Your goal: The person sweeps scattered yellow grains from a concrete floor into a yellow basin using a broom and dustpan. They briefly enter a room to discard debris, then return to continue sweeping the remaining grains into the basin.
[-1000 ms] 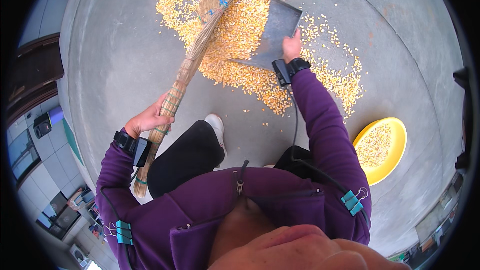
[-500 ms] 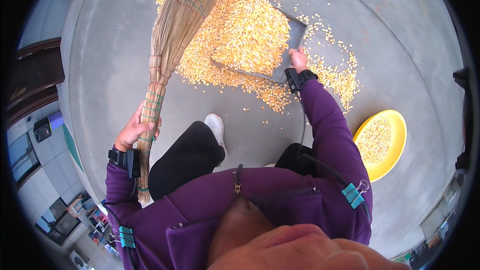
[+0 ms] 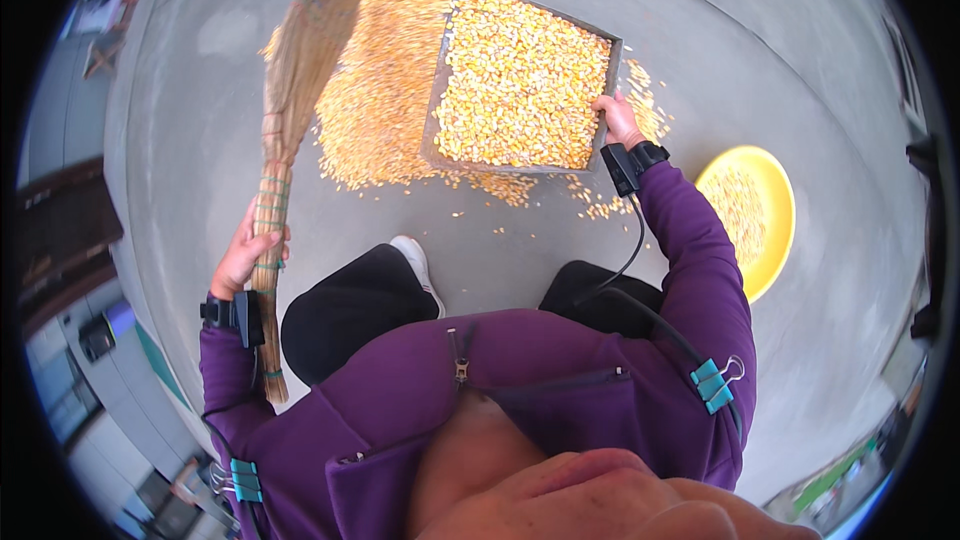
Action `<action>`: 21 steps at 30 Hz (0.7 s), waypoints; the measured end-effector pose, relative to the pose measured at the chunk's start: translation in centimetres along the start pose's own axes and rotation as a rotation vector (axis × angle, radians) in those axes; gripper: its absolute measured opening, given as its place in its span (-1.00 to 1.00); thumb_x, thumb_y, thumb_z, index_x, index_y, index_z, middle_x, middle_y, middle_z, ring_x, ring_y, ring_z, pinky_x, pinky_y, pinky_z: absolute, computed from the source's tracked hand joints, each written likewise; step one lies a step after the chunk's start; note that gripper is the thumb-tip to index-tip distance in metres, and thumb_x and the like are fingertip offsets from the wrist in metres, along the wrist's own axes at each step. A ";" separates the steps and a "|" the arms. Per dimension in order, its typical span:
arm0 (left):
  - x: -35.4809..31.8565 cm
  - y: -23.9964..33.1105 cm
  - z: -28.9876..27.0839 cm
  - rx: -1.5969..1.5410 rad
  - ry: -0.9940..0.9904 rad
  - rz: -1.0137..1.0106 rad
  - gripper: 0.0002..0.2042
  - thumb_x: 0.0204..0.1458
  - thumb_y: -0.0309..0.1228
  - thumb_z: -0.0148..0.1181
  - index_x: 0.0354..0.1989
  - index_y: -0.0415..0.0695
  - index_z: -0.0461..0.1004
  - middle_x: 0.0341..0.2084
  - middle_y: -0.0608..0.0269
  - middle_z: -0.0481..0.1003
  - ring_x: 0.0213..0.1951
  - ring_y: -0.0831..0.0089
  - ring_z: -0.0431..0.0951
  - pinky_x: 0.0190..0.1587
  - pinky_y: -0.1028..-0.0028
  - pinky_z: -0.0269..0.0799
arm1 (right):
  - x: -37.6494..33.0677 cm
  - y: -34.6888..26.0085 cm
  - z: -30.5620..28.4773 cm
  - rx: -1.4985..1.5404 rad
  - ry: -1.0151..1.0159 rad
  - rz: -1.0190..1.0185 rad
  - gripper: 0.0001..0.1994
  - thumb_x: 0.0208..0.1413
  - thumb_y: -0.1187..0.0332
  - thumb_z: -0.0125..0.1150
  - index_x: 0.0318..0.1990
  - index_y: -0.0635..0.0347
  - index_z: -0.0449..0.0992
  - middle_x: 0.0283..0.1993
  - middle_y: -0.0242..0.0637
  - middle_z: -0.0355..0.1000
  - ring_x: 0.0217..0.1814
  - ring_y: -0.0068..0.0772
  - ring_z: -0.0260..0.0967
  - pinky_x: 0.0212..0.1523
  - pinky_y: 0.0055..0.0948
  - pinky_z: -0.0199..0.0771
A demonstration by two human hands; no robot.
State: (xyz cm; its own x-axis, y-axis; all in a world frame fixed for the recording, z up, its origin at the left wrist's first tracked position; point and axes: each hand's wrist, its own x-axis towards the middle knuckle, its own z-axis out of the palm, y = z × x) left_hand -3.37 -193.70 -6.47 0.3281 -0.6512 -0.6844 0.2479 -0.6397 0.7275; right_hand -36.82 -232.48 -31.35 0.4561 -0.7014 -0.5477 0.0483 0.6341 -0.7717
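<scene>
Broom (image 3: 290,110) of coarse straw stands upright at our left, our left hand (image 3: 243,258) wrapped around its bound handle. Loose corn kernels (image 3: 385,110) spread across the smooth concrete floor (image 3: 180,140). Our right hand (image 3: 618,120) grips the flat metal dustpan (image 3: 520,80), heaped with grain. Further right sits a round yellow basin (image 3: 775,210), bare floor around it.
</scene>
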 end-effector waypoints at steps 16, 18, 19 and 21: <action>-1.2 0.9 -0.6 0.096 -0.063 0.207 -0.46 -0.15 -0.39 0.03 0.05 -0.09 -0.02 -0.47 0.18 0.29 -0.59 0.48 0.37 -0.60 0.55 0.36 | -36.7 3.4 -28.3 0.152 1.154 -0.285 -0.70 -0.31 0.47 0.05 -0.30 0.37 0.32 -0.34 -0.27 0.32 -0.30 -0.45 0.22 -0.22 -0.53 0.22; -1.0 0.7 -0.7 0.099 -0.068 0.191 -0.47 -0.14 -0.38 0.04 0.04 -0.09 -0.01 -0.47 0.18 0.29 -0.59 0.48 0.36 -0.60 0.56 0.35 | -39.9 4.2 -29.4 0.069 1.268 -0.279 -0.74 -0.31 0.46 0.02 -0.35 0.38 0.34 -0.34 -0.19 0.33 -0.29 -0.36 0.25 -0.22 -0.44 0.26; -0.9 0.7 -0.7 0.094 -0.082 0.193 -0.47 -0.14 -0.37 0.04 0.04 -0.09 -0.01 -0.47 0.18 0.29 -0.59 0.48 0.36 -0.60 0.56 0.35 | -41.1 4.5 -29.9 0.009 1.248 -0.243 -0.77 -0.30 0.45 0.02 -0.39 0.37 0.35 -0.36 -0.19 0.33 -0.32 -0.37 0.25 -0.25 -0.44 0.26; -0.8 0.7 -0.6 0.106 -0.086 0.168 -0.46 -0.14 -0.36 0.04 0.04 -0.09 -0.01 -0.47 0.18 0.29 -0.59 0.48 0.36 -0.60 0.56 0.35 | -42.4 4.3 -31.0 -0.119 1.292 -0.106 -0.82 -0.29 0.44 0.02 -0.45 0.33 0.37 -0.41 -0.20 0.33 -0.37 -0.40 0.25 -0.30 -0.45 0.26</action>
State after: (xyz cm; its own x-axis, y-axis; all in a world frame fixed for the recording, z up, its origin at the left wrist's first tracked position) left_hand -2.91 -193.40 -5.37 0.2763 -0.7820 -0.5587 0.0976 -0.5554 0.8258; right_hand -83.51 -210.09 -21.46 -0.7284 -0.5921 -0.3447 -0.0774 0.5711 -0.8172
